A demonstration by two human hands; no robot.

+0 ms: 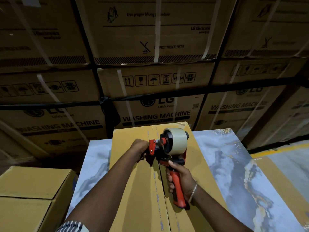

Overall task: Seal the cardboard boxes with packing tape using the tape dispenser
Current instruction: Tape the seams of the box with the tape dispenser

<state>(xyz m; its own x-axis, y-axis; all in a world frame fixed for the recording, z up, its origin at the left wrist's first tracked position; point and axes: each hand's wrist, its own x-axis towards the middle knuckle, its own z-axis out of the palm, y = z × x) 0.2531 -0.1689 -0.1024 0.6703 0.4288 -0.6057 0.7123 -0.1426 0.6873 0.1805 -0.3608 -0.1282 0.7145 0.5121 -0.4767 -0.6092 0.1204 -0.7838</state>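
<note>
A closed yellow cardboard box (133,190) lies lengthwise on a marbled table (234,164), its centre seam running away from me. Above the seam I hold a red and black tape dispenser (168,148) with a roll of clear tape (177,141). My right hand (181,180) grips the red handle. My left hand (139,149) is closed at the dispenser's front end, by the red blade guard; whether it pinches the tape end is hidden.
A second yellow box (31,186) stands low at the left of the table. Another box edge (284,181) shows at the right. A wall of stacked washing machine cartons (150,81) rises just behind the table. Yellow floor line (275,150) at right.
</note>
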